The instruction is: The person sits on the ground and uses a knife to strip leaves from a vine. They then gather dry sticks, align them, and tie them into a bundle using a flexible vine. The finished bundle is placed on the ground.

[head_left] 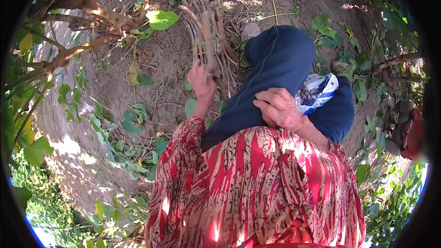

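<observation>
A bundle of cut sticks [225, 53] lies on the soil ahead of me, with a thin green strip across it. My left hand [202, 82] is at the near end of the bundle, its fingers closed around the lower end of a thicker stick [207, 36] on top. Part of that grip is blurred. Curled over my thigh, my right hand [279, 106] shows nothing in its fingers; its palm is hidden. Just beyond its wrist, a white and blue plastic bag [318, 93] sits between my legs in dark blue trousers [272, 65].
Thick, forked woody branches [113, 20] reach in from the left. Leafy green shoots [134, 119] lie on the ground beside my left arm. Dry twigs [241, 7] are strewn beyond the bundle. Foliage and another branch [399, 62] stand at the right.
</observation>
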Demonstrator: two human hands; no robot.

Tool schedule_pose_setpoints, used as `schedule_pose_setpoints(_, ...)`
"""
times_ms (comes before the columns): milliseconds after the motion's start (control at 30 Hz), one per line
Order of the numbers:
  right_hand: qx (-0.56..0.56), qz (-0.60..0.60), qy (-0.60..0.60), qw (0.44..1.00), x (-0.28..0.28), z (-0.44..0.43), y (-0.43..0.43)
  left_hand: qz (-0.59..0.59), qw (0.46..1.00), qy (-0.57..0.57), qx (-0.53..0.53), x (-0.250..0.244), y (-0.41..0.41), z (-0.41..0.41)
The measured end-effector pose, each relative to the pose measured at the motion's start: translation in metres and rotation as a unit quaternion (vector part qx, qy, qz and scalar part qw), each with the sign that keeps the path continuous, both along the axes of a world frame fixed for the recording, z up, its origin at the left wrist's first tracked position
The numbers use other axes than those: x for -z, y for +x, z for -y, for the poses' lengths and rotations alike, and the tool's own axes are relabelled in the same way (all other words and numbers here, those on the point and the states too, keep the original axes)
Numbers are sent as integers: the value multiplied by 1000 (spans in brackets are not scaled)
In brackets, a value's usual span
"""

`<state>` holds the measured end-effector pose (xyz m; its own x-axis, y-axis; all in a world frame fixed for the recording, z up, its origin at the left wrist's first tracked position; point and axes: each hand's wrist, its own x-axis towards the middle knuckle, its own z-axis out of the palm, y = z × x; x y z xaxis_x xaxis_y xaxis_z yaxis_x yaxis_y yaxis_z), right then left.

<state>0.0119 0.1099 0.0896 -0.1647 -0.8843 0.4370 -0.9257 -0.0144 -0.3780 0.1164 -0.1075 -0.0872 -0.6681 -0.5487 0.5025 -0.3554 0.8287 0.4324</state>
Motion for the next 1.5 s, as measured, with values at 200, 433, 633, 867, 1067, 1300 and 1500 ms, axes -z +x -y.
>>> schedule_pose_setpoints(200,-18,5,-5,1000,-4,5,0,-33,790,582,-187,126,39,58)
schedule_pose_setpoints(433,-13,-1,-6,1000,-3,2,-1,-26,794,593,-128,110,27,44)
schedule_pose_setpoints(633,-20,-2,-4,1000,-4,3,0,26,905,421,-58,104,6,9)
schedule_pose_setpoints(867,-21,-1,-17,1000,-2,3,-2,28,952,288,-101,77,-24,-12)
schedule_pose_setpoints(1067,-31,18,-34,999,1,2,-3,15,961,275,-21,48,-34,10)
schedule_pose_setpoints(1300,-39,15,-35,999,2,0,-1,151,969,197,13,58,-7,42)
schedule_pose_setpoints(1500,-42,7,-5,999,-2,-3,-1,-24,955,293,28,62,3,56)
